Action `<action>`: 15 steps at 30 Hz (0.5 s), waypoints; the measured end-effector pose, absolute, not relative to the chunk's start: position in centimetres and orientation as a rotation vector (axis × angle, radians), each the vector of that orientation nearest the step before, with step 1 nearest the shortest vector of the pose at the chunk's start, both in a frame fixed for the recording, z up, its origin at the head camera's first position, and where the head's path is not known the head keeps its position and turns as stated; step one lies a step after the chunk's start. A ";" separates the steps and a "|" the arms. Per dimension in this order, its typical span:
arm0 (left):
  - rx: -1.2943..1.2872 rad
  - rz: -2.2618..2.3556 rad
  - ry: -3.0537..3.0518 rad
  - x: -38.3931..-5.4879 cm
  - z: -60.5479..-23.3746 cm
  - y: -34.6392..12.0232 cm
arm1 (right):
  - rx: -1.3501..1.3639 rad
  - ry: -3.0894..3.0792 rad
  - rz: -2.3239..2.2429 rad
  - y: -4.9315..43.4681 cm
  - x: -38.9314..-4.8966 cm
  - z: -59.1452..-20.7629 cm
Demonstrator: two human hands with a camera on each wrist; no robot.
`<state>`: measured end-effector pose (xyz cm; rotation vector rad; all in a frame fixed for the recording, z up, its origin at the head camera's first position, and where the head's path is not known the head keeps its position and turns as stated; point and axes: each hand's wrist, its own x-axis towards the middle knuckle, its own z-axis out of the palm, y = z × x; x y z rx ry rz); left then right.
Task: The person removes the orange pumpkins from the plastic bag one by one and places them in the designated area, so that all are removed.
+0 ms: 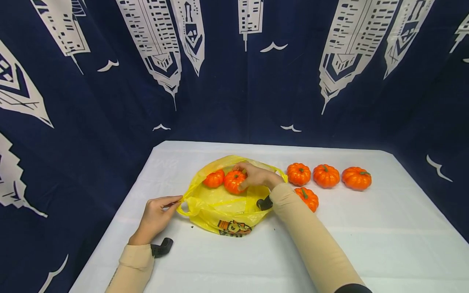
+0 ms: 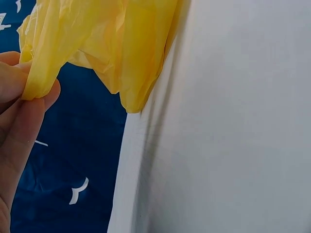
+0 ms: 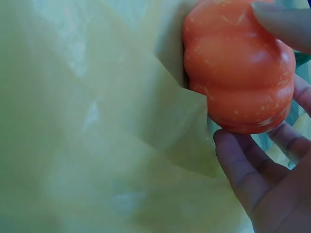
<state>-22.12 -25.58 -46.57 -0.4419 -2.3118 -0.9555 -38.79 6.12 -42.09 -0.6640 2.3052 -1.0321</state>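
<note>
A yellow plastic bag (image 1: 216,207) lies with its mouth spread wide on the white table. My left hand (image 1: 155,215) pinches the bag's left handle between thumb and fingers; the left wrist view shows the folded yellow film (image 2: 46,63) in that grip. Inside the bag, my right hand (image 1: 256,176) holds a small orange toy pumpkin (image 1: 233,182). In the right wrist view, thumb and fingers curl round this pumpkin (image 3: 238,68), close against the bag's film. Another orange pumpkin (image 1: 214,178) lies in the bag just left of it.
Right of the bag, three pumpkins stand in a row: one near the bag (image 1: 298,174), a middle one (image 1: 326,176) and a far-right one (image 1: 356,178). Another pumpkin (image 1: 308,199) sits nearer, partly behind my right sleeve. A dark blue printed cloth (image 1: 227,101) hangs behind the table (image 1: 384,244).
</note>
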 end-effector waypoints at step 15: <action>-0.441 -0.959 -2.309 -22.2 -46.7 -25.6 | -0.672 2.249 -1.014 6.1 -38.2 -42.5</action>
